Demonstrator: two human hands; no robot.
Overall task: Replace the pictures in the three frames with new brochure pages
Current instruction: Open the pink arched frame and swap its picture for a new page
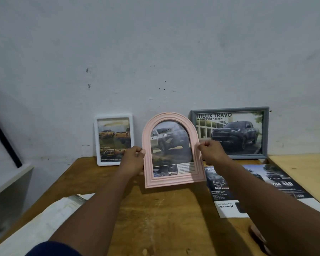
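Reading legibly on the grey frame [229, 133], beyond the right hand [211, 151], is "HILUX TRAVO" over "PRERUNNER / 4TREX", printed above a dark pickup truck; this frame is rectangular, wide, and leans against the pale, scuffed wall [155, 52]. Just past the left hand [132, 159] leans a white frame [114, 140], upright with rounded corners, holding a page of orange pickups with small text too blurred to read. Between the two hands is the pink frame [172, 150], arch-topped with stepped ridged moulding, holding a page that shows a light-coloured truck on rough ground with small inset photos and unreadable print below. The left hand pinches the frame's left edge, and the right hand pinches its right edge, fingers curled closed on the moulding; its lower edge looks to be at or just above the worn wooden tabletop [164, 218]. Under the right forearm lies an open brochure [224, 191], dark and glossy, with "4TREX", "GD" and "204 500" legible. Near the left forearm lies a pale, creased sheet [50, 218].
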